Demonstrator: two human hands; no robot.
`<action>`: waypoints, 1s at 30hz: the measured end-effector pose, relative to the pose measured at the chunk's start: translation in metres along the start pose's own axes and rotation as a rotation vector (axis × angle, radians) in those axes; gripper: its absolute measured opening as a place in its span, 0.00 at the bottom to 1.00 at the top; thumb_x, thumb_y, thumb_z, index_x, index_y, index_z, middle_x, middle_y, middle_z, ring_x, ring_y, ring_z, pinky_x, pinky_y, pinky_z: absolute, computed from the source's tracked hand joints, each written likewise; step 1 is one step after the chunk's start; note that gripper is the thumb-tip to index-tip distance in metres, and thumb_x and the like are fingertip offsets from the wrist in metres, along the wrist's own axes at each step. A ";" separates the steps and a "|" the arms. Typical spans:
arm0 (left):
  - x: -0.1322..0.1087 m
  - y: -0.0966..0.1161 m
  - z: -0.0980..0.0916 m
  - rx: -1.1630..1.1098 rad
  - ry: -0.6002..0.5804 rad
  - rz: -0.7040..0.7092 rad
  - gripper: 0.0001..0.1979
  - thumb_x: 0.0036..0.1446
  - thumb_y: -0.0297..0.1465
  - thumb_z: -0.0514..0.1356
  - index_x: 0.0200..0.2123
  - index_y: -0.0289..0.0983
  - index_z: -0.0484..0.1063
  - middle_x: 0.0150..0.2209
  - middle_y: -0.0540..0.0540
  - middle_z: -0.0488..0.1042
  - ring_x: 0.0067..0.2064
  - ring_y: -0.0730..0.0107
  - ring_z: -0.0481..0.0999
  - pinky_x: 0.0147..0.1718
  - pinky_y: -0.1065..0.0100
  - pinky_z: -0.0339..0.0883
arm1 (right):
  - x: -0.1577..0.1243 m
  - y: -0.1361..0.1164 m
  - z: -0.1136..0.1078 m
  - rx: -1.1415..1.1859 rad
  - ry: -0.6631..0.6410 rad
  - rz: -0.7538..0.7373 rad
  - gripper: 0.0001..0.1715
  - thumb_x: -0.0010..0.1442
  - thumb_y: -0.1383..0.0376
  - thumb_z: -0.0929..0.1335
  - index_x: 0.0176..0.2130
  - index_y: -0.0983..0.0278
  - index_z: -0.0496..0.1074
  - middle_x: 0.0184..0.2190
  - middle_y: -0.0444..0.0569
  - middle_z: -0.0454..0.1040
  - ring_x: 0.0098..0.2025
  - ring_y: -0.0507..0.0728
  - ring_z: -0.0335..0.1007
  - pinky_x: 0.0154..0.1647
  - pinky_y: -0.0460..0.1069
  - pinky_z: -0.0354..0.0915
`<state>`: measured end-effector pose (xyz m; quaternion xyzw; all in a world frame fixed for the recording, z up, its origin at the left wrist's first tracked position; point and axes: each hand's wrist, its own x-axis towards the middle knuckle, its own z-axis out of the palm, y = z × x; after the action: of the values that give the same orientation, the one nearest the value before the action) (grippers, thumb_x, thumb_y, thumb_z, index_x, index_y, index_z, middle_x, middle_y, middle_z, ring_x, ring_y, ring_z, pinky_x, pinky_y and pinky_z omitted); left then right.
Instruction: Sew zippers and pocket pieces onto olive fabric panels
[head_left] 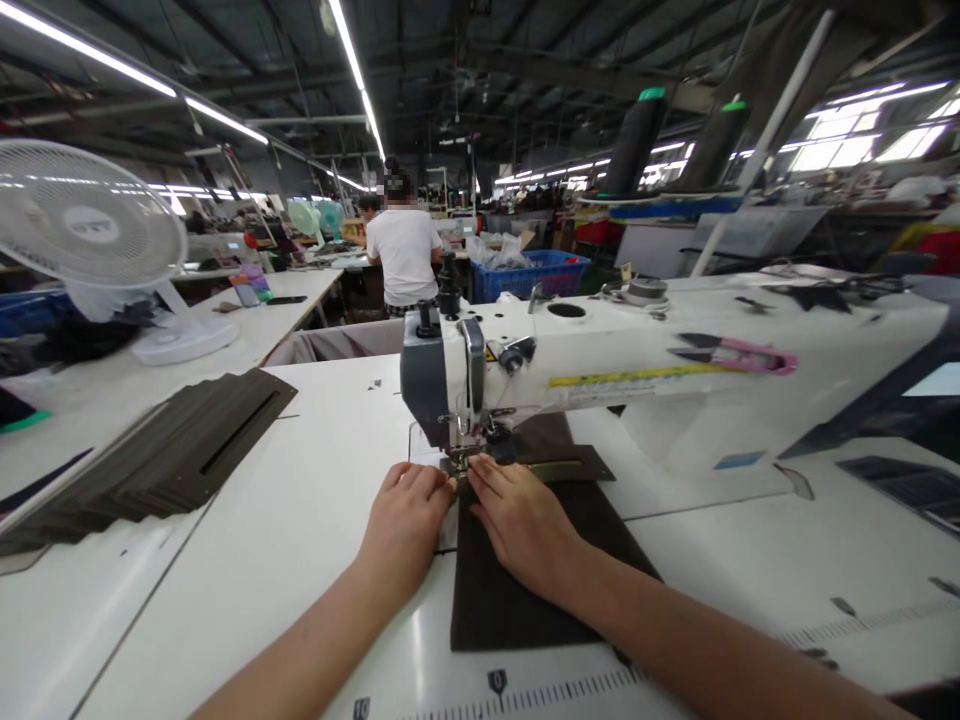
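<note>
A dark olive fabric panel (525,610) lies under the head of a white sewing machine (637,350). Across it, to the right of the needle, runs a narrower dark strip with a slot (596,465). My left hand (409,515) is closed, its curled fingertips at the panel's left edge beside the presser foot (461,465). My right hand (525,520) rests over the panel, fingers together and gripping the fabric right in front of the foot. Both sets of fingertips nearly meet there, and they partly hide the stitching spot.
A fanned stack of dark slotted fabric pieces (165,460) lies on the left. Behind it stands a white fan (90,225). Pink thread snips (750,355) sit on the machine arm. A person in a white shirt (405,250) is ahead, near a blue basket (529,275).
</note>
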<state>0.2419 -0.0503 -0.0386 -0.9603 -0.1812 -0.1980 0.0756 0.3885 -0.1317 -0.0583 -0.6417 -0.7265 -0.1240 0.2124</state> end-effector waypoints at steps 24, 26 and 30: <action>0.011 -0.003 0.007 0.083 -0.071 -0.028 0.05 0.55 0.23 0.55 0.31 0.34 0.70 0.31 0.45 0.71 0.34 0.62 0.69 0.37 0.61 0.62 | 0.014 0.015 0.000 0.020 -0.076 -0.049 0.15 0.59 0.73 0.59 0.43 0.71 0.70 0.43 0.55 0.72 0.43 0.59 0.67 0.46 0.53 0.62; 0.012 -0.004 0.006 0.085 -0.070 -0.025 0.05 0.56 0.23 0.55 0.31 0.34 0.71 0.31 0.45 0.71 0.34 0.62 0.69 0.37 0.61 0.62 | 0.015 0.016 0.001 0.014 -0.076 -0.051 0.14 0.59 0.73 0.59 0.43 0.70 0.70 0.43 0.54 0.72 0.43 0.59 0.66 0.45 0.53 0.62; 0.013 -0.004 0.005 0.095 -0.075 -0.012 0.05 0.55 0.23 0.56 0.29 0.34 0.71 0.30 0.45 0.70 0.33 0.63 0.68 0.36 0.62 0.62 | 0.015 0.017 0.002 0.005 -0.082 -0.055 0.15 0.58 0.75 0.59 0.42 0.69 0.70 0.42 0.54 0.72 0.43 0.59 0.66 0.46 0.53 0.61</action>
<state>0.2531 -0.0413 -0.0371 -0.9613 -0.1988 -0.1533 0.1131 0.4033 -0.1148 -0.0546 -0.6254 -0.7523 -0.1014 0.1804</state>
